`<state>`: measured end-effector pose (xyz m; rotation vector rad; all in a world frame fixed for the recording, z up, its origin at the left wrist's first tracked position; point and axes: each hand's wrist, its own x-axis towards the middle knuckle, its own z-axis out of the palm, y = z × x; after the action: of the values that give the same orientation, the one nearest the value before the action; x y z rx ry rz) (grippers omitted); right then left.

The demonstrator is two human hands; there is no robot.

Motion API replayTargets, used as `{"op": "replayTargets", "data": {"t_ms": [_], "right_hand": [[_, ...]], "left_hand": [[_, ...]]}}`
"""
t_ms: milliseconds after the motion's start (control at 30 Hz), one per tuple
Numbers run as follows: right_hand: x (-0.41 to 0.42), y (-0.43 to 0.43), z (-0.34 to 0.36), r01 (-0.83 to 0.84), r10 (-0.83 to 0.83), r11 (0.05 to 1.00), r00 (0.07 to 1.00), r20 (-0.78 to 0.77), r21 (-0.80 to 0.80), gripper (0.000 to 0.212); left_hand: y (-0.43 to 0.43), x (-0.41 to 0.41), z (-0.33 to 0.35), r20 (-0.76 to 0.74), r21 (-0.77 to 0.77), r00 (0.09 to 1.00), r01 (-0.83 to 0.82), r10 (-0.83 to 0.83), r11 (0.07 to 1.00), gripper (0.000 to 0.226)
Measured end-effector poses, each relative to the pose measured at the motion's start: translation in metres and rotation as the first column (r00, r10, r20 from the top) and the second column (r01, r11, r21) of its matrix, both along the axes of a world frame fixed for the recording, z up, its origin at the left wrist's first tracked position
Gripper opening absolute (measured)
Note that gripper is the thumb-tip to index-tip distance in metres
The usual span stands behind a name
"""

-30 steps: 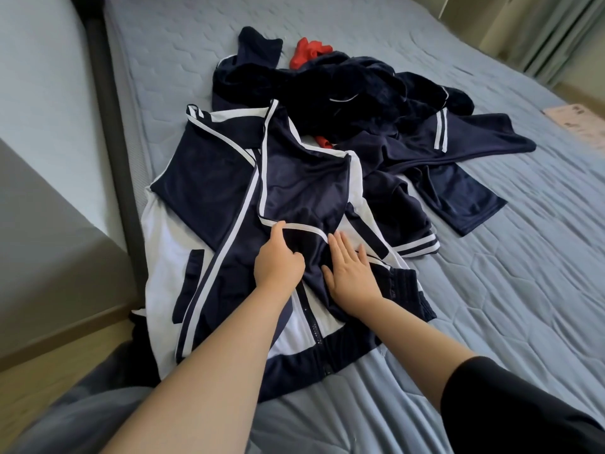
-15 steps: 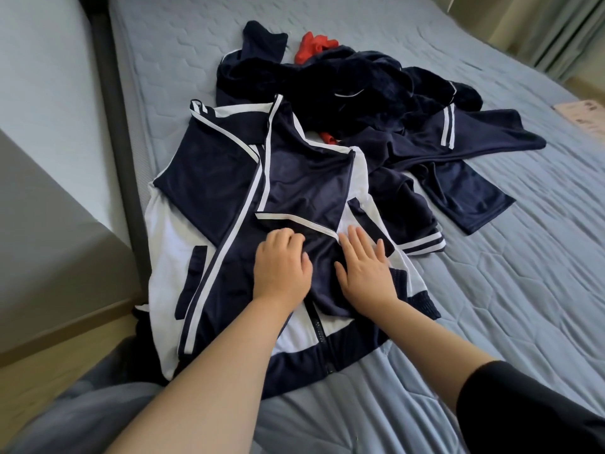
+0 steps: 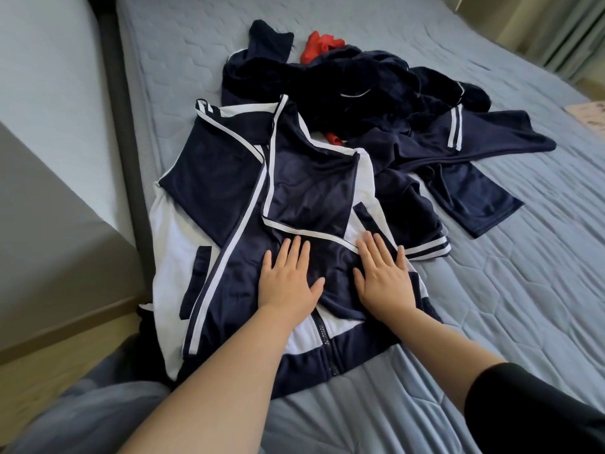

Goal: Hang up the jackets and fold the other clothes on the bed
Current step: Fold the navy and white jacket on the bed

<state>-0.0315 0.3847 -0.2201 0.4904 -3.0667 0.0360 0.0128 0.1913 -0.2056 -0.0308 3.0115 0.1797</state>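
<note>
We had the jacket (image 3: 307, 185) spread at centre-left of the frame on the bed (image 3: 523, 290), its zip end towards us and both sleeves crossed over its front. Our left hand (image 3: 288, 280) and right hand (image 3: 383, 276) lay flat on the navy cloth side by side, fingers straight, gripping nothing, just below a white-trimmed sleeve edge. We judged this to be the smoothing step on one garment. The pile (image 3: 360, 83) of dark clothes, with a red piece (image 3: 322, 47), sat at upper centre, touching the jacket's far edge. Since jackets get hung, the next move likely called for gripping its shoulders to lift it; no hanger showed.
</note>
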Motion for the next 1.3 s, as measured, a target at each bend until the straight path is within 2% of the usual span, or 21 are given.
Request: {"op": "replayTargets", "data": {"t_ms": [133,233,300,400,433,500,600,667,900,1033,1100,1200,1300], "right_hand": [[-0.004,0.002,0.000,-0.008,0.008,1.000,0.999,0.034,-0.009,0.061],[-0.009,-0.002,0.012,-0.013,0.014,1.000,0.998,0.056,-0.026,0.059],[-0.009,-0.012,0.025,-0.018,0.020,0.995,1.000,0.018,-0.097,0.057],[-0.009,-0.039,0.042,-0.125,0.115,0.973,0.991,-0.064,-0.193,0.058],[-0.009,-0.049,0.045,-0.176,0.164,0.965,0.984,-0.074,-0.196,0.059],[-0.010,-0.063,0.044,-0.242,0.240,0.958,0.970,-0.031,-0.157,0.060],[-0.010,-0.063,0.028,-0.233,0.230,0.973,0.967,0.113,0.010,0.060],[-0.010,-0.056,0.018,-0.212,0.203,0.976,0.969,0.140,0.056,0.060],[-0.007,-0.054,0.021,-0.171,0.173,0.985,0.976,0.132,-0.029,0.061],[0.004,-0.061,0.024,-0.275,0.277,0.961,0.958,0.075,-0.031,0.063],[0.005,-0.058,0.018,-0.223,0.221,0.975,0.967,0.129,0.003,0.061],[0.008,-0.049,0.011,-0.010,0.013,1.000,0.975,0.222,-0.016,0.060],[0.014,-0.049,0.006,0.070,-0.055,0.996,0.965,0.258,-0.048,0.062]], "left_hand": [[-0.005,0.000,0.004,0.002,0.053,0.999,0.047,-0.047,0.997,0.070],[-0.011,0.002,0.010,-0.022,0.177,0.996,0.088,-0.085,0.980,0.057],[-0.013,0.004,0.017,-0.115,0.253,0.993,0.062,-0.034,0.966,0.049],[-0.017,0.003,0.027,-0.262,0.220,0.955,-0.083,0.141,0.972,0.046],[-0.022,0.003,0.029,-0.247,0.202,0.950,-0.142,0.191,0.969,0.047],[-0.034,0.005,0.028,-0.126,0.150,0.961,-0.228,0.248,0.962,0.050],[-0.051,0.015,0.021,0.046,0.037,0.968,-0.249,0.248,0.968,0.054],[-0.056,0.022,0.019,0.051,0.028,0.969,-0.242,0.241,0.970,0.055],[-0.062,0.036,0.025,0.020,0.029,0.981,-0.194,0.194,0.981,0.057],[-0.066,0.045,0.029,0.037,0.013,0.987,-0.159,0.159,0.987,0.059],[-0.068,0.051,0.028,0.050,-0.009,0.984,-0.173,0.173,0.985,0.059],[-0.073,0.058,0.030,0.082,-0.024,0.953,-0.290,0.291,0.957,0.060],[-0.076,0.062,0.032,0.101,-0.023,0.941,-0.321,0.322,0.947,0.061]]}}
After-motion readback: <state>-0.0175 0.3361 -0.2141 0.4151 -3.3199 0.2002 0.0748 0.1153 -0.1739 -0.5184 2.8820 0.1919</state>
